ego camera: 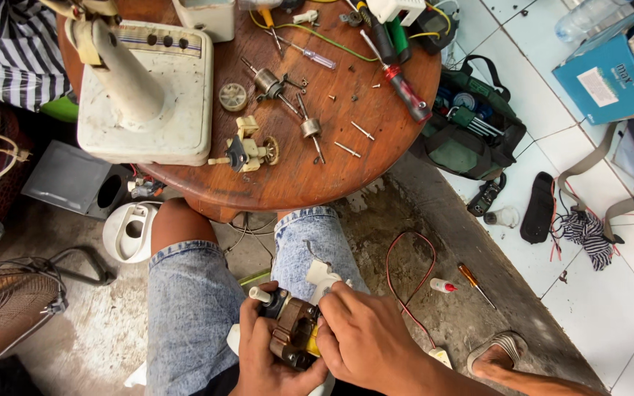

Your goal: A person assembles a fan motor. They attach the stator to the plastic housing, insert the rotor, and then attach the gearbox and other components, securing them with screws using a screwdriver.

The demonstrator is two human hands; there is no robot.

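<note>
A small motor stator (293, 336) with copper windings is held over the lap, gripped from the left by the left hand (267, 361) and from the right by the right hand (365, 341). A round wooden counter (310, 165) is seen above the knees. On it are laid a white fan base (143, 92), a rotor shaft (269, 83), loose screws and a red-handled screwdriver (407, 94). A green tool bag (469, 132) is set on the floor beside it.

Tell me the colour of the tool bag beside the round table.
The tool bag is dark green with black trim, seen in the head view.
</note>
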